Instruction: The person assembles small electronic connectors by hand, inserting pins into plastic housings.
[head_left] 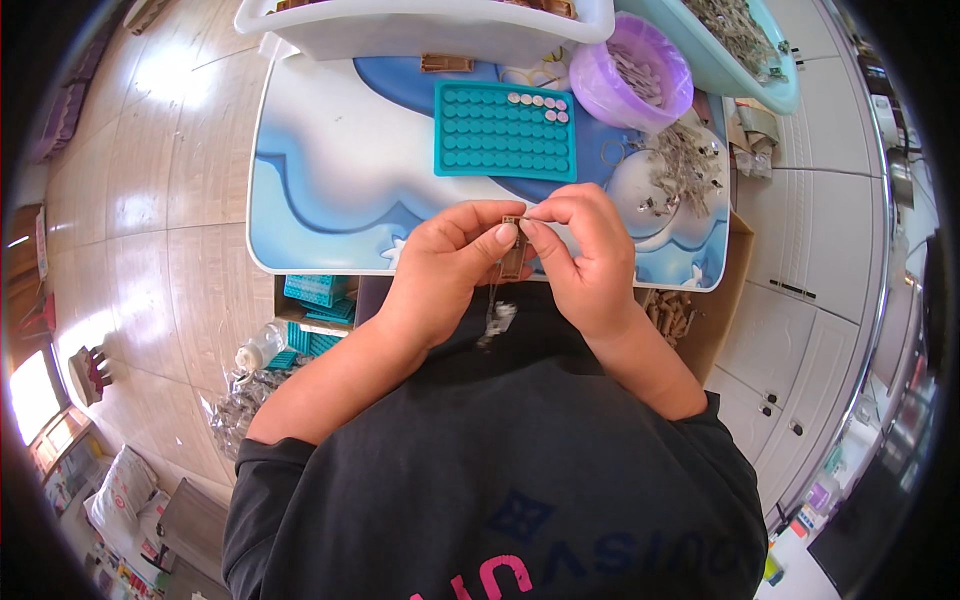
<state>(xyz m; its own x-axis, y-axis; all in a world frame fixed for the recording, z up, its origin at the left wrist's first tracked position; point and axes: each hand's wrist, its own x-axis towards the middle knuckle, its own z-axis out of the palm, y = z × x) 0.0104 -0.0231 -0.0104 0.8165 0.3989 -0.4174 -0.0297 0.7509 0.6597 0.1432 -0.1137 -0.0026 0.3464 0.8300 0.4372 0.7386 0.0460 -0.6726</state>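
Close to the table's front edge, my left hand (445, 260) pinches a small brown rectangular piece (513, 262) upright between thumb and fingers. At its top end, my right hand (588, 250) has thumb and forefinger closed together; what they grip there is too small to make out. Thin strands hang below the brown piece, with a blurred silvery bit (500, 320) at their lower end. Beyond the hands lies a teal tray (470, 172) with rows of round hollows; several pale pinkish discs (538, 102) sit in its far right part.
Behind the tray are another brown piece (447, 63) and a white bin (420, 38). A purple-lined bucket (598, 95) of small pale pieces stands at the back right, beside a turquoise basin (780, 90). Tangled strands with metal clips (680, 170) lie on the table's right side.
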